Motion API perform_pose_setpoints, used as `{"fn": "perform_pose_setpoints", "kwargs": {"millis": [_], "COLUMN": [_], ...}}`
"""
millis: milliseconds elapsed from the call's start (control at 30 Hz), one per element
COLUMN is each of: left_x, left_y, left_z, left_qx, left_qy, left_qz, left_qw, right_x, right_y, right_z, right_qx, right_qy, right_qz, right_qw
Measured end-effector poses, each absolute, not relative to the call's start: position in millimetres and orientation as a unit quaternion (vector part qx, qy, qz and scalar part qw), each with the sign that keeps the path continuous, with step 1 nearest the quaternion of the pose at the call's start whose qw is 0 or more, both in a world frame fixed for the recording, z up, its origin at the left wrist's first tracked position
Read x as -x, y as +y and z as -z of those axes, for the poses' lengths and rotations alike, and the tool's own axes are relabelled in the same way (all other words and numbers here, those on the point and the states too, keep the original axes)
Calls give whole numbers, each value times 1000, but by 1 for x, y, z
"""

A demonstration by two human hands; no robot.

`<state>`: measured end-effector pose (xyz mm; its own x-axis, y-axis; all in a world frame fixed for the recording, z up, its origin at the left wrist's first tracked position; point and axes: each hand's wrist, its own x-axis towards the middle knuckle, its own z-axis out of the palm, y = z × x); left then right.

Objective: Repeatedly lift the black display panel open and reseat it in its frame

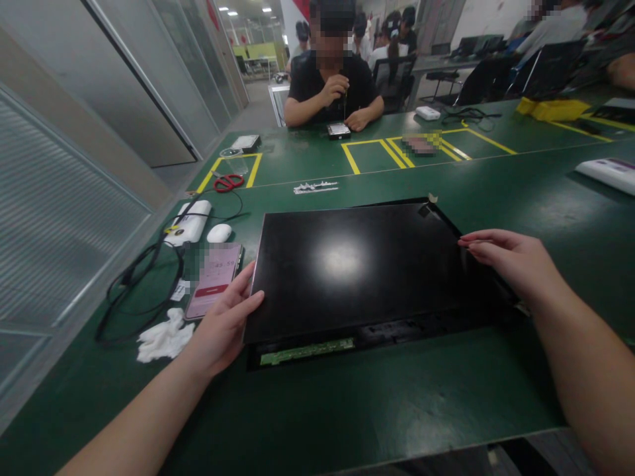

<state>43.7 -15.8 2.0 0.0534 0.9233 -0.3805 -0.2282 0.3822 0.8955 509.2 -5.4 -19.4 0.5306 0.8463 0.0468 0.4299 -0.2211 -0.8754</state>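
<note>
A black flat display panel (pixel 387 264) lies in front of me, with a round glare on its face. My left hand (pixel 225 324) is closed on its left edge, thumb on top and fingers at the side. Beneath the panel, a dark backing frame (pixel 411 328) shows along the near and right sides, and a green circuit board strip (pixel 307 351) is visible at the near left. At the right edge, my right hand (pixel 516 264) is pinched with its fingertips against the rim; what lies between them cannot be made out. A torn tape piece (pixel 432 198) sticks up at the far right corner.
Left of the panel are a phone (pixel 215 281), crumpled tissue (pixel 166 337), a white mouse-like object (pixel 219 233), a white power bank (pixel 191 223) with black cables, and red-handled scissors (pixel 229 183). Across the green table (pixel 372 410) a person (pixel 335 86) works on a small drive-like box (pixel 338 130).
</note>
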Motion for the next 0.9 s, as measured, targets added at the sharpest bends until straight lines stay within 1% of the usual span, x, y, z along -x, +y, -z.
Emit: {"fn": "perform_pose_setpoints", "kwargs": {"millis": [167,400,567,767,900], "left_x": [-42,-37,-40,-45,-44], "left_y": [-15,-16,-16,-16,-15], "left_z": [-3,-3,-5,-6,-6], "left_qx": [-309,-309,-300,-300,-296], "left_qy": [536,521,522,548,548], "left_qz": [-441,-436,-448,-462,-465], "left_qw": [650,666,660,630,629], "right_x": [-500,-495,-492,-495,-493], "right_y": [-7,-8,-9,-8,-9], "right_z": [10,3,2,4,2], "right_qx": [760,782,774,775,772], "right_qy": [-399,-407,-397,-401,-397], "right_qz": [-247,-226,-244,-242,-251], "right_qw": [450,413,429,424,428]}}
